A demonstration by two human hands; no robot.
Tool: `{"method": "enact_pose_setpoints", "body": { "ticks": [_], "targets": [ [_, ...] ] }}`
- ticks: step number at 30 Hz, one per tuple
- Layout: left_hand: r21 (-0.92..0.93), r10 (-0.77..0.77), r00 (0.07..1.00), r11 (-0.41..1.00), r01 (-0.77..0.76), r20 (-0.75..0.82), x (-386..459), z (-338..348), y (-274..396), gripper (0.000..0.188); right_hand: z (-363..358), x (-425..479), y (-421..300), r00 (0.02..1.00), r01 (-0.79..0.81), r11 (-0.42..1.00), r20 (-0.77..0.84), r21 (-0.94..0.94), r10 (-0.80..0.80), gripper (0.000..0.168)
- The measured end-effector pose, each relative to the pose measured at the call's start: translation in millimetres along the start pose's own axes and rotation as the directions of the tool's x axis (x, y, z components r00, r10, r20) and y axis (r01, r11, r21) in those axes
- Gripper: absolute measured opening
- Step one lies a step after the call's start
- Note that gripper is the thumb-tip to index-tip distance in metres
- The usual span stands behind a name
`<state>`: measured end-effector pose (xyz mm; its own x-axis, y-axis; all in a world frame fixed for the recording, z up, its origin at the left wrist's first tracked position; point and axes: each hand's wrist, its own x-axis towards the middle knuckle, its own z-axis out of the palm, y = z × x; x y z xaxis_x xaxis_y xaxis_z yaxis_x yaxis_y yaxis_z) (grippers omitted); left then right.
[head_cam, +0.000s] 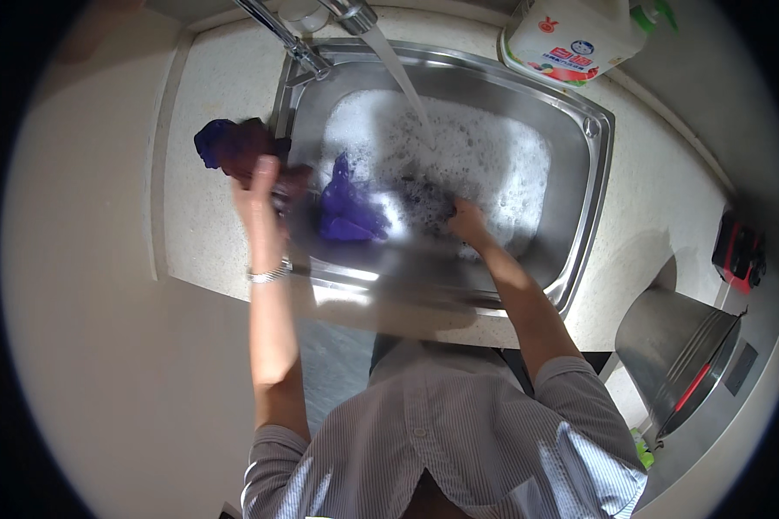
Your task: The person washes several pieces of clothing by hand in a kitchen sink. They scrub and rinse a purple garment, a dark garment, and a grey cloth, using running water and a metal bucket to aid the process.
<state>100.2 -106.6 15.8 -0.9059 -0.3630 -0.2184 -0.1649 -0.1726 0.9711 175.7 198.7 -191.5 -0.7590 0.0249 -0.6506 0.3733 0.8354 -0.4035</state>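
Note:
My left hand (258, 194) is at the left rim of a stainless steel sink (574, 188), blurred, with a dark red and blue cloth (243, 146) in its grip. Whether that cloth rests on the counter is unclear. Inside the basin, my right hand (469, 224) has its fingers curled at the edge of a dark wet cloth (422, 201), which foam partly covers. A purple cloth (350, 211) lies half out of the suds between my hands. Water runs from the faucet (357, 16) into the foamy water (389, 123).
A large white pump bottle (568, 45) with printed writing stands behind the sink's right corner. To the right are a metal pot (675, 357) and a red and black object (740, 253). A wall (91, 259) borders the pale counter (198, 214) on the left.

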Motion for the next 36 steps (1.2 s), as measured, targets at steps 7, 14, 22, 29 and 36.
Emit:
{"method": "enact_pose_setpoints", "body": {
  "ticks": [7,14,22,29,36],
  "targets": [
    [0.348,0.065,0.995,0.937,-0.033,-0.080,-14,19,-21,0.059,-64,-55,0,0.984,0.169,0.504,-0.116,0.847,-0.135,0.018],
    [0.628,-0.371,0.509,0.523,-0.576,0.776,-28,110,-169,0.048,-159,-137,-29,0.877,0.474,0.525,-0.331,0.707,-0.347,0.023],
    [0.741,-0.500,0.572,0.585,-0.330,0.650,19,98,-127,0.027,-212,-142,40,0.901,0.429,0.325,-0.426,0.843,-0.084,0.025],
    [0.365,-0.341,0.778,0.918,0.155,0.528,11,124,-90,0.003,-178,-88,69,0.791,0.389,0.724,-0.610,0.570,0.055,0.027],
    [0.605,0.263,0.891,0.660,-0.446,0.370,13,101,-180,0.023,-152,-31,33,0.506,0.302,0.881,-0.721,-0.365,-0.473,0.037]
  ]
}}
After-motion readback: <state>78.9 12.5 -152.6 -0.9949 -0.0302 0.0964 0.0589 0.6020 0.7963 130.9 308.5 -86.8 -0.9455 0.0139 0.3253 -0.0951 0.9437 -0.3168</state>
